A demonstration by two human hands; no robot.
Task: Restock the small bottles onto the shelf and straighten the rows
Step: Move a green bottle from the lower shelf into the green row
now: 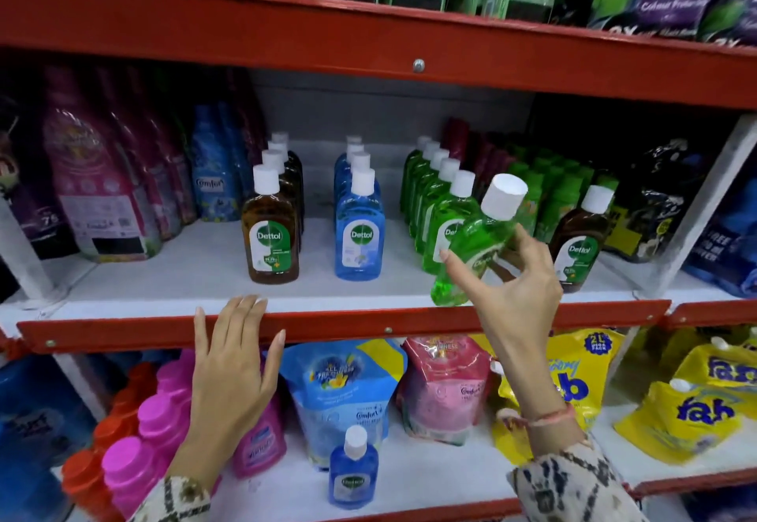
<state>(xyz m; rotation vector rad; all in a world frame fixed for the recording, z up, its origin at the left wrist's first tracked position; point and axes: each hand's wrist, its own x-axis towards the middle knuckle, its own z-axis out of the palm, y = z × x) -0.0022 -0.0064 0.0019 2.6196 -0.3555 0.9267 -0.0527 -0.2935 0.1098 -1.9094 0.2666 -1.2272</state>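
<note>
Nearest, low centre: 1 lone blue bottle (353,469), white cap, upright on the lower shelf (442,476) in front of the refill pouches. 3 pouches readable there: blue (342,394), pink (444,390), yellow (573,386), w/ more yellow ones at far right, cut by the frame edge. Pink-capped bottles (147,439) at left, approx 4 caps showing, orange ones beside them partly hidden.

Left hand (231,366) flat, fingers spread wide, fingertips on the red front lip (348,323) of the middle shelf, holding nothing. Right hand (518,296) pinches 1 green bottle (475,247) between thumb and fingers, tilted, cap up and to the right, base just over the front edge, right in front of the green row (438,202).

Middle shelf, rows running front to back: brown row (270,234), 4 caps counted; blue row (359,234), 4 caps; green row, 5 caps, front bottle's label partly covered by the held one. 1 single brown bottle (579,243) stands apart at right, past the hand. Rear bottles in each row show mostly caps only, so labels can't be read.

Behind, green-capped bottles (561,194) packed tight, count unclear. Dark pouches at far right blurred. Purple and pink packs (102,194) at left, some cut off. Top shelf (368,38): green and purple packs, tops out of frame.
</note>
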